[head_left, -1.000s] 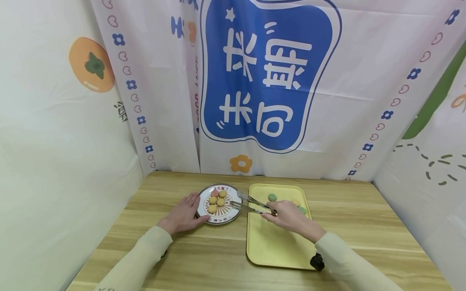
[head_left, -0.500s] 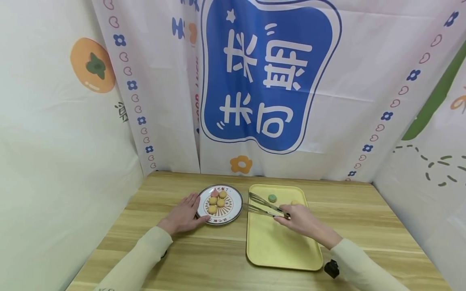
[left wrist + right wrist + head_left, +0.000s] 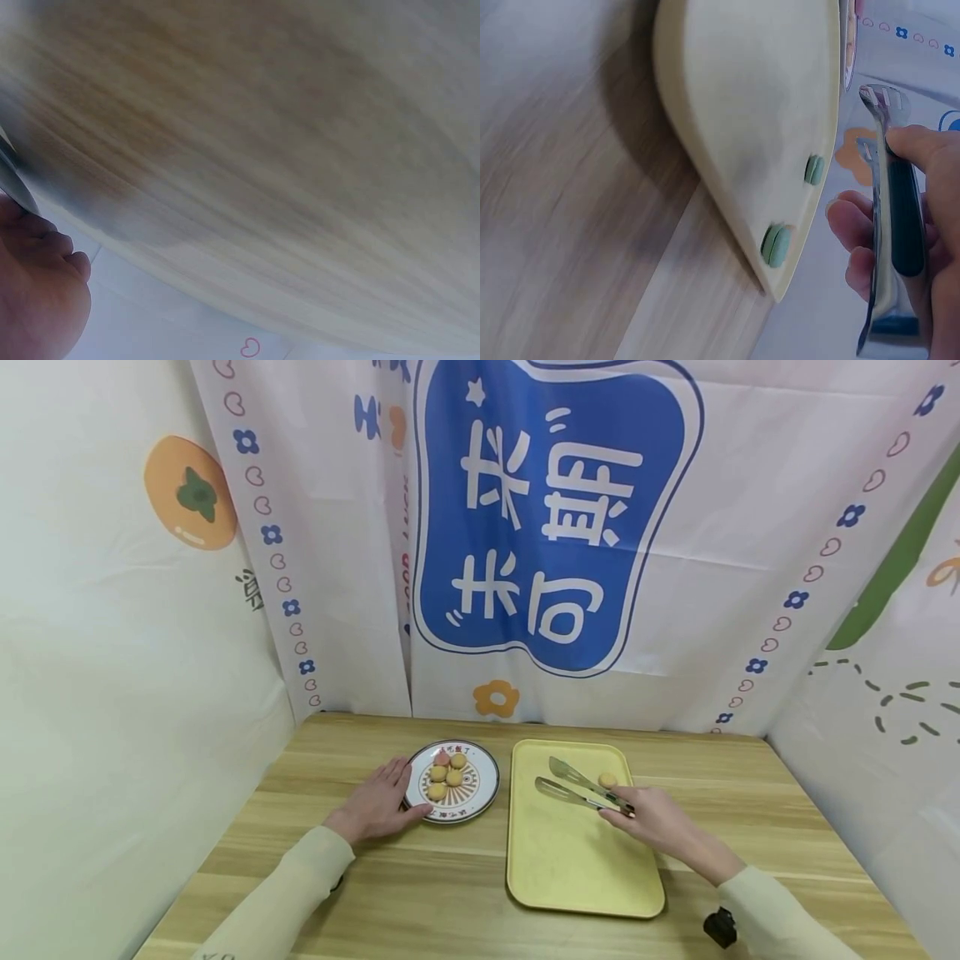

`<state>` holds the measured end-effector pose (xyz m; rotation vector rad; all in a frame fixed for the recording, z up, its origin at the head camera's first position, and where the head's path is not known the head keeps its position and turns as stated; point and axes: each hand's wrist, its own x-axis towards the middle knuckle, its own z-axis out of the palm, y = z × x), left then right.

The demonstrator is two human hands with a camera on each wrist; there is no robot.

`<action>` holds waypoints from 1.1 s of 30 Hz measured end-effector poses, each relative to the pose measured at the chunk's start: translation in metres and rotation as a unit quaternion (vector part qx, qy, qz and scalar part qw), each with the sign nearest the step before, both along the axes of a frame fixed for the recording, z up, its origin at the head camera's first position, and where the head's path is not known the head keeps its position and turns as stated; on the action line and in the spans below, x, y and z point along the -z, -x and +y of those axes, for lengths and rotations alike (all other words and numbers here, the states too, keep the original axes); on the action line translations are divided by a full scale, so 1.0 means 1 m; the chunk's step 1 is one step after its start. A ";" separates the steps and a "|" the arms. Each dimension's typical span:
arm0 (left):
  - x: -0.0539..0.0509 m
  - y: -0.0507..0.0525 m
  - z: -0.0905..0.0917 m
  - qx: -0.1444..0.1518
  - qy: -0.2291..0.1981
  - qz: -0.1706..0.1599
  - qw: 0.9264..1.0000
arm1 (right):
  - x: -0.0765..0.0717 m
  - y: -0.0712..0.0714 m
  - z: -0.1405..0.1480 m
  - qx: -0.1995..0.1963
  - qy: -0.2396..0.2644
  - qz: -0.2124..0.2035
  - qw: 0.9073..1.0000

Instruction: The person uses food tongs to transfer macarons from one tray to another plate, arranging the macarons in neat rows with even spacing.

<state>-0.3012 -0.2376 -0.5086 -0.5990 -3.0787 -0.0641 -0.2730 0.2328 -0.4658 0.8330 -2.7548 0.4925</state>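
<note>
Head view: the right hand (image 3: 654,820) is gripping the tongs (image 3: 573,797) by the handle end; their two blades are standing apart. The tongs are extending above the yellow tray (image 3: 555,864), long axis slanting from the hand, tips pointing away and leftward. A yellow macaron (image 3: 607,780) is lying just beside the right hand; the right wrist view is showing two green macarons (image 3: 776,246) on the tray. The left hand (image 3: 375,804) is touching the plate (image 3: 486,774), which is bearing five macarons (image 3: 454,777).
</note>
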 end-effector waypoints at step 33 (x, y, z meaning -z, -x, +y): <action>-0.002 -0.001 0.003 0.002 -0.003 0.002 1.000 | 0.001 -0.002 0.051 0.070 -0.002 -0.009 0.997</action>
